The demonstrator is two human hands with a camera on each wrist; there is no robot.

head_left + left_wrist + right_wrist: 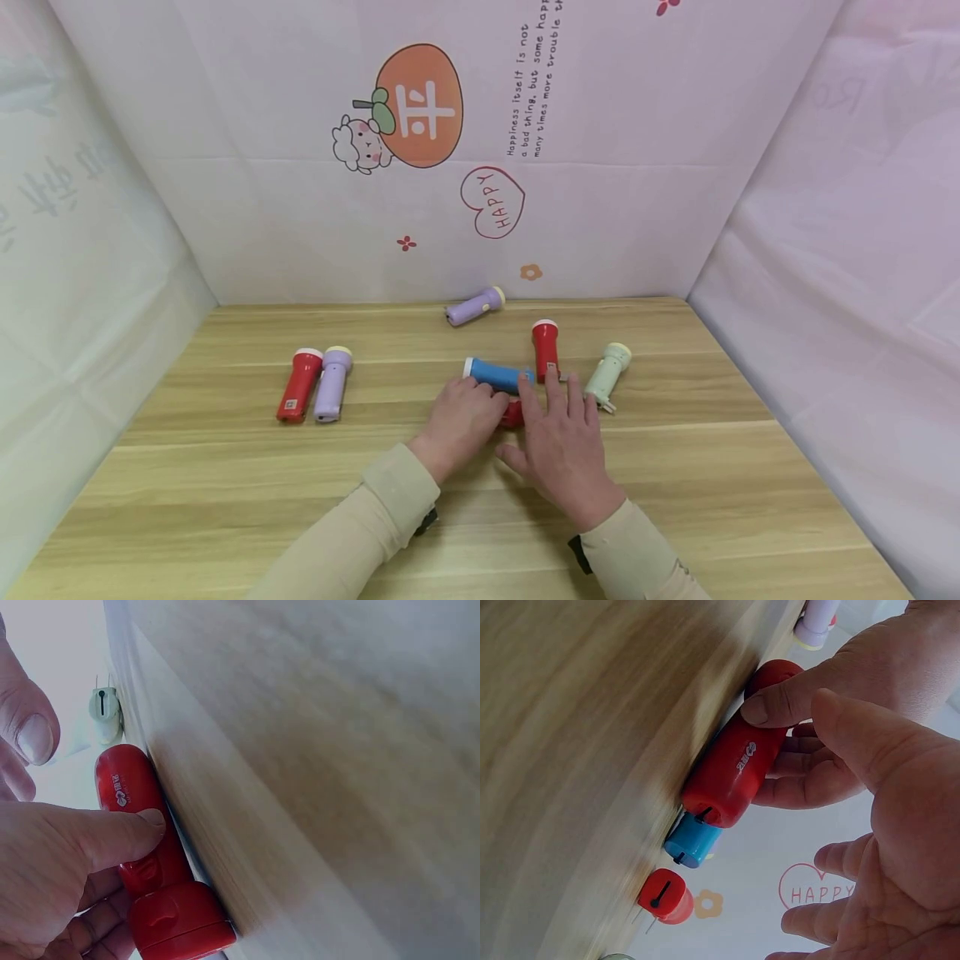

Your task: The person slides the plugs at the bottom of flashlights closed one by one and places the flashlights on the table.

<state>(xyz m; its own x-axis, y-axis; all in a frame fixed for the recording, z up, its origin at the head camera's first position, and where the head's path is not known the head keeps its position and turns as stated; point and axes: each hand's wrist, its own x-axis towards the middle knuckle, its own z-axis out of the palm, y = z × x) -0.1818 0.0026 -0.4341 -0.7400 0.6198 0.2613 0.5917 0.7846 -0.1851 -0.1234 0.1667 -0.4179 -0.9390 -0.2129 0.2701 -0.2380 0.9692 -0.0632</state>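
In the head view my left hand [461, 423] holds a red flashlight [512, 414] lying on the table, mostly hidden under both hands. The left wrist view shows the thumb along the body of this red flashlight [139, 796], with the fingers around its far side. My right hand [564, 442] is spread with straight fingers, just right of it; in the right wrist view its palm stands apart from the red flashlight [731, 769]. Just beyond the hands lie a blue flashlight [497, 374] and a second red flashlight [546, 350], whose plug prongs stick out.
Right of the hands lies a pale green flashlight [607, 375] with its prongs out. A purple flashlight [472, 307] is near the back cloth wall [300, 233]. On the left, another red flashlight [298, 387] and a purple one [332, 387] lie side by side on the wooden table [225, 492].
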